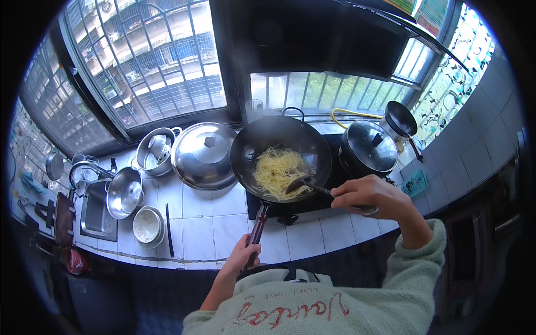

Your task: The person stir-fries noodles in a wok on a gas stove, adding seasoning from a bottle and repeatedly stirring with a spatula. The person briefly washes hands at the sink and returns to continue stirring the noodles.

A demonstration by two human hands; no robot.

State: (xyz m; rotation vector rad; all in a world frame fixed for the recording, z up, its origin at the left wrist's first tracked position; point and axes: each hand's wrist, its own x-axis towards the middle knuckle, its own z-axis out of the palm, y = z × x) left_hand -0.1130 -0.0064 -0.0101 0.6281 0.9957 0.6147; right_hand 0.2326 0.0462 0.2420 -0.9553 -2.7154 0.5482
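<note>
A dark wok sits on the stove, with pale yellow shreds that look like shredded potato heaped in its lower middle. Closed around the wok's brown handle, my left hand is at the counter's front edge. My right hand, palm down over the wok's right side, grips a cooking spatula. The spatula's dark blade rests against the right edge of the shreds, partly among them. Haze hangs over the far part of the wok.
Left of the wok lies a large domed steel lid. Beyond it are a steel pot, a steel basin, stacked bowls, chopsticks and a sink. A lidded black pot stands close on the right.
</note>
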